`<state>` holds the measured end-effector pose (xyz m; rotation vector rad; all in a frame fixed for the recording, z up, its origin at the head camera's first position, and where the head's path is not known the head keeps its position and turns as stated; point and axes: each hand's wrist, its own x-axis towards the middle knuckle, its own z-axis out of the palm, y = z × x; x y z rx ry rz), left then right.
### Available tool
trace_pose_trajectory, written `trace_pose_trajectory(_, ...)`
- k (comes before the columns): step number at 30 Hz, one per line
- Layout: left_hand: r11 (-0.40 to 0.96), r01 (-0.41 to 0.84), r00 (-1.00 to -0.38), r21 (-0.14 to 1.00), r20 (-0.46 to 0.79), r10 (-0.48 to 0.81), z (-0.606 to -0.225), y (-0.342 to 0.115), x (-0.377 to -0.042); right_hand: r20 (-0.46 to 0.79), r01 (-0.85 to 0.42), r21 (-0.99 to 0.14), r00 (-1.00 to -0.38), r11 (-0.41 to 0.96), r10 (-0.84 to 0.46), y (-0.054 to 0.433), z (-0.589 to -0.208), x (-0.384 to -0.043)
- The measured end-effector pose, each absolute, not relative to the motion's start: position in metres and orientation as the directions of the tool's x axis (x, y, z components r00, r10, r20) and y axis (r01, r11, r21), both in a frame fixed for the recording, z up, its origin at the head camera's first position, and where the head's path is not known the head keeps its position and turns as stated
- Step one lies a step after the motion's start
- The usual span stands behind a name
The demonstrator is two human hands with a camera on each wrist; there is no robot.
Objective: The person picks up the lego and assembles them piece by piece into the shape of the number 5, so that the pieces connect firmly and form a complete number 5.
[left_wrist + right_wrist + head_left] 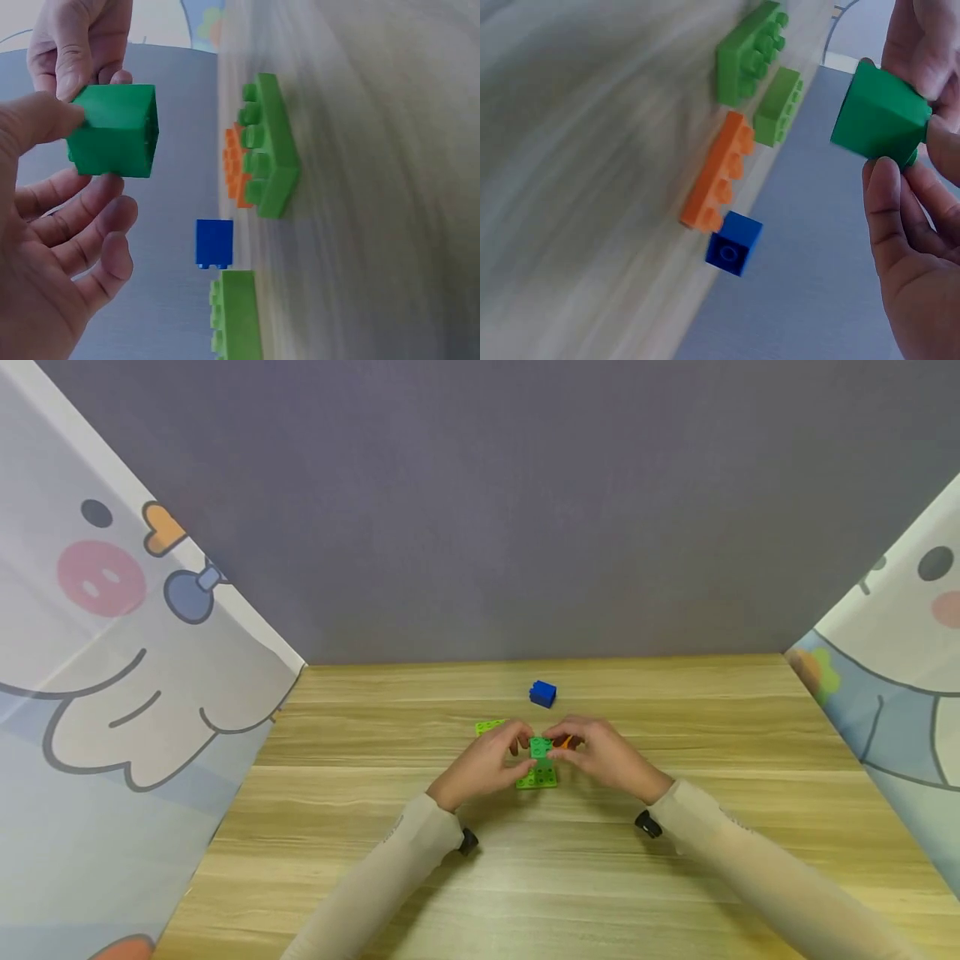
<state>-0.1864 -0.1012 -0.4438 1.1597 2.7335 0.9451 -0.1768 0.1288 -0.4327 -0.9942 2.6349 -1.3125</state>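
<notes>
We can pass left or right over the table (360, 793). A green block (539, 748) bars us between left hand (487, 760) and right hand (602, 756); ahead, a blue block (543, 695).

From my remote station I make out smooth plastic — green brick (539, 747), blue brick (543, 694) at its twelve o'clock — and a faintly glossy, wood-grained tabletop (375, 718).

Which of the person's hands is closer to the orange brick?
The right. In the head view, the right hand partly covers the orange brick; the left hand is farther away, to its left, across the dark green brick both hands hold.
</notes>
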Motion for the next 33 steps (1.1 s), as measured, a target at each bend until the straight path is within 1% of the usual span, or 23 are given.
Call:
trace_pose_trajectory(4, 0.538, 0.628, -0.728, 0.563, 0.181, 0.661, -0.449, -0.100, -0.186, 0.245, -0.525, -0.738, -0.794, 0.423, -0.557, 0.125, -0.443, -0.177)
trace_pose_trajectory(9, 0.562, 0.602, -0.743, 0.568, 0.140, 0.655, -0.453, -0.099, -0.185, 0.230, -0.509, -0.741, -0.806, 0.438, -0.546, 0.124, -0.454, -0.177)
trace_pose_trajectory(15, 0.551, 0.609, -0.735, 0.571, 0.144, 0.663, -0.457, -0.099, -0.186, 0.223, -0.500, -0.750, -0.808, 0.434, -0.545, 0.126, -0.455, -0.177)
trace_pose_trajectory(18, 0.545, 0.625, -0.726, 0.559, 0.159, 0.669, -0.459, -0.098, -0.186, 0.215, -0.500, -0.746, -0.806, 0.441, -0.551, 0.128, -0.457, -0.176)
trace_pose_trajectory(22, 0.555, 0.633, -0.721, 0.540, 0.150, 0.677, -0.461, -0.095, -0.186, 0.193, -0.480, -0.759, -0.810, 0.439, -0.554, 0.131, -0.460, -0.174)
trace_pose_trajectory(33, 0.567, 0.607, -0.732, 0.557, 0.112, 0.673, -0.464, -0.090, -0.186, 0.169, -0.451, -0.773, -0.824, 0.447, -0.540, 0.134, -0.465, -0.173)
